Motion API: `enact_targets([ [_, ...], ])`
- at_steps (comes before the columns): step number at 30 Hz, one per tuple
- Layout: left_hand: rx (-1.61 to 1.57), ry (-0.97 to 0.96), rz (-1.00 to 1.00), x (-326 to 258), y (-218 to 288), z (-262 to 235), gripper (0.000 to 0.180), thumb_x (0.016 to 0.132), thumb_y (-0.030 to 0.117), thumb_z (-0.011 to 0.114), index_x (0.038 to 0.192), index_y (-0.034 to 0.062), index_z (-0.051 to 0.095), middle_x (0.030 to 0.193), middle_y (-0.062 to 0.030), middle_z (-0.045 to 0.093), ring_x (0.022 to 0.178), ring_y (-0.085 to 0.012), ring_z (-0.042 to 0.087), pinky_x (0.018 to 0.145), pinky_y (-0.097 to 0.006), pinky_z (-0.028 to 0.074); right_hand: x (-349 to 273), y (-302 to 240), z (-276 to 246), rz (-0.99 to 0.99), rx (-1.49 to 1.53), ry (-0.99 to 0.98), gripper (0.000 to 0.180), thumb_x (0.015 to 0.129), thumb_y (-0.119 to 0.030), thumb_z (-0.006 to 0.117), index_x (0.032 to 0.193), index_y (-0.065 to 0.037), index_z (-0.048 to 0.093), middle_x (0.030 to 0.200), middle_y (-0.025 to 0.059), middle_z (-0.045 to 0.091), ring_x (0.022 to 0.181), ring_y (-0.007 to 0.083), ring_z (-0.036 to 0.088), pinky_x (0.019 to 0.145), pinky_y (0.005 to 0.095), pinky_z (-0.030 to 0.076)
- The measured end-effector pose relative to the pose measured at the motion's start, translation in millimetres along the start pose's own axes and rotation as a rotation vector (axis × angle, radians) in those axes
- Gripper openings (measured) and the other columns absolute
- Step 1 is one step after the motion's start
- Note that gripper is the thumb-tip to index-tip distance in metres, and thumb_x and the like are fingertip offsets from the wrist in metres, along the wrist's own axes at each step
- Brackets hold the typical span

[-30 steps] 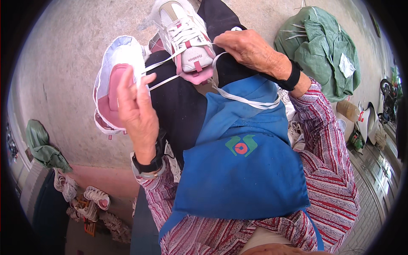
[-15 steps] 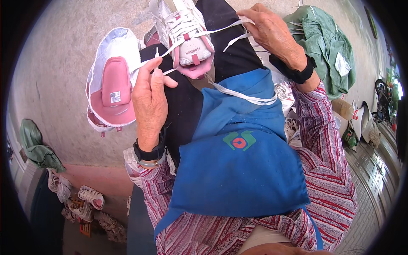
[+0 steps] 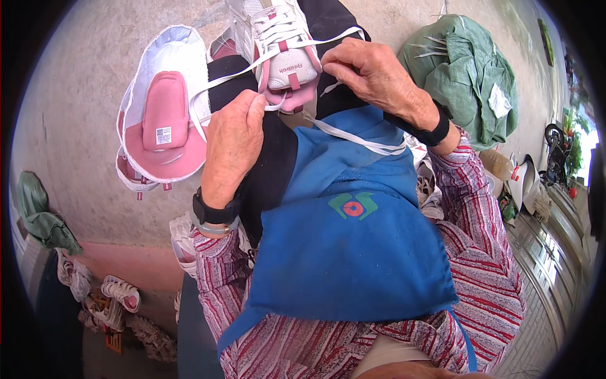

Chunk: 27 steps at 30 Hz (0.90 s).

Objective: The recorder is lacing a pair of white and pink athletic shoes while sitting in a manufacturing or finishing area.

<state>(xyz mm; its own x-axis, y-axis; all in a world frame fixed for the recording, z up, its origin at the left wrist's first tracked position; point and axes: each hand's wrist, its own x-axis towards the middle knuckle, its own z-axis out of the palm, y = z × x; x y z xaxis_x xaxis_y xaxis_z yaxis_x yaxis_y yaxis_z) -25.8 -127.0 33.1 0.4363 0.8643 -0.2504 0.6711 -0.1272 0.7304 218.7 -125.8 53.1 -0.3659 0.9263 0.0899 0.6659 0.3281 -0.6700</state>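
Sneaker (image 3: 285, 59) sits beyond blue apron (image 3: 353, 259); likely light, padded. White lace (image 3: 235, 76) looks limp, best pinched near tips; left hand (image 3: 233, 144) pinches one end, right hand (image 3: 377, 82) apparently pinches another.

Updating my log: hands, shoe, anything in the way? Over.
Left hand appears to pinch flat white lace; right hand likewise. White-and-pink mesh sneaker laced, heel toward person. No obstruction evident.
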Motion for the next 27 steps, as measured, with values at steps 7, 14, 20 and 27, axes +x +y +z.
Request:
enact_targets([
  [7,-0.468,0.010,-0.351,12.1,21.9,-8.4,0.021,0.095,0.015,0.042,0.098,-0.0006,0.056,0.071,-0.0127,0.062,0.058,-0.0188,0.061,0.055,-0.032,0.047,-17.4,21.6,-14.3,0.088,-0.287,-0.018,0.018,0.085,-0.017,0.063,0.093,-0.002,0.061,0.083,0.0138,0.060,0.069,0.0276,0.060,0.063,0.0348,0.048],
  [14,0.276,-0.092,0.096,10.5,-4.4,-19.5,0.020,0.095,0.017,0.047,0.102,0.0020,0.059,0.078,-0.0030,0.060,0.056,-0.0056,0.050,0.049,-0.020,0.041,-13.9,-3.2,-25.6,0.250,0.095,-0.064,0.020,0.086,-0.020,0.064,0.089,0.000,0.062,0.068,0.0078,0.058,0.058,0.0149,0.053,0.056,0.0270,0.044],
  [20,-0.719,-0.035,-0.338,18.5,1.4,-28.6,0.019,0.094,0.014,0.049,0.102,-0.0003,0.058,0.078,-0.0011,0.059,0.055,-0.0041,0.051,0.050,-0.018,0.043,-27.5,0.1,-22.6,0.257,0.126,0.270,0.013,0.086,-0.015,0.062,0.091,-0.003,0.064,0.067,0.0056,0.059,0.058,0.0137,0.055,0.054,0.0269,0.044],
  [27,-0.053,-0.094,-0.087,6.5,8.7,-22.4,0.024,0.094,0.019,0.049,0.102,-0.0020,0.058,0.072,-0.0058,0.057,0.063,-0.0133,0.050,0.061,-0.029,0.042,-51.9,13.9,-22.4,0.227,-0.335,-0.081,0.023,0.080,-0.029,0.067,0.092,-0.009,0.064,0.075,0.0094,0.056,0.070,0.0284,0.059,0.062,0.0380,0.047],
])
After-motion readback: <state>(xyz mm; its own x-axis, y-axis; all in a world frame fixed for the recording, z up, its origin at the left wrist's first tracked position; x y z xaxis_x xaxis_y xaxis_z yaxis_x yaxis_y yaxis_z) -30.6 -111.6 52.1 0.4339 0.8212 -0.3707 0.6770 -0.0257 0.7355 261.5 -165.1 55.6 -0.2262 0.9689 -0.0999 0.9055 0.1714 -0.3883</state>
